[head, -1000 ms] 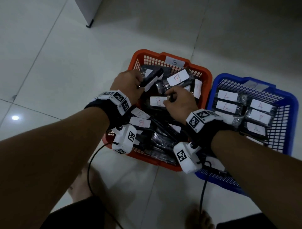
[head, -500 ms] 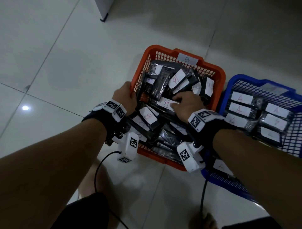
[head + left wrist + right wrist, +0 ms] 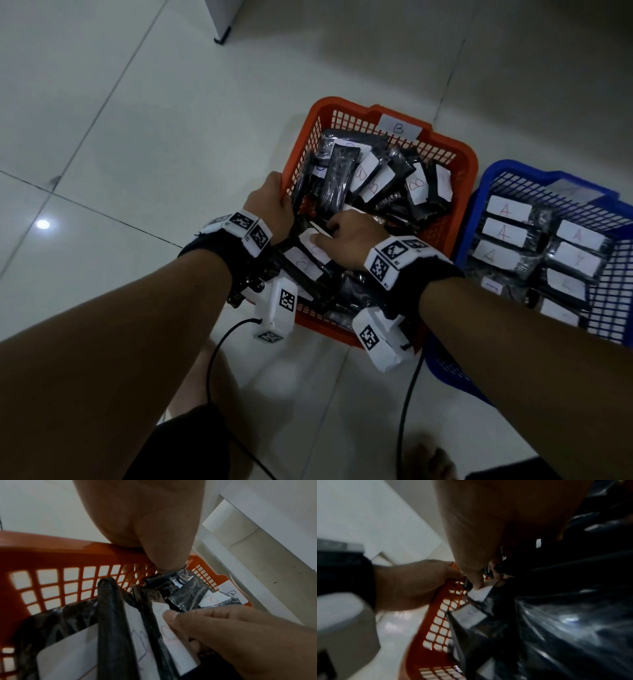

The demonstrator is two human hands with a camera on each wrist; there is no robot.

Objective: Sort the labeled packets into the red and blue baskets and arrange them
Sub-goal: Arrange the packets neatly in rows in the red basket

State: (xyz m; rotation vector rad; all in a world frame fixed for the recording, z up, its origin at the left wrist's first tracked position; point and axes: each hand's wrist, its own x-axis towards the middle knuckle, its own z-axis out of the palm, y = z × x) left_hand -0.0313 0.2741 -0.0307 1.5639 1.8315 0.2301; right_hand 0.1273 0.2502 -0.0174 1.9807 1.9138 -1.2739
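Two baskets stand side by side on the tiled floor (image 3: 137, 137). The red basket (image 3: 459, 161), tagged B, holds a loose heap of black packets (image 3: 387, 178) with B labels; the blue basket (image 3: 507, 171) holds packets (image 3: 507, 233) labelled A in neat rows. The left hand (image 3: 270, 209) curls over the red basket's near-left rim, thumb pressing a packet inside. The right hand (image 3: 349, 236) pinches the white label (image 3: 164, 628) of an upright packet in the red basket.
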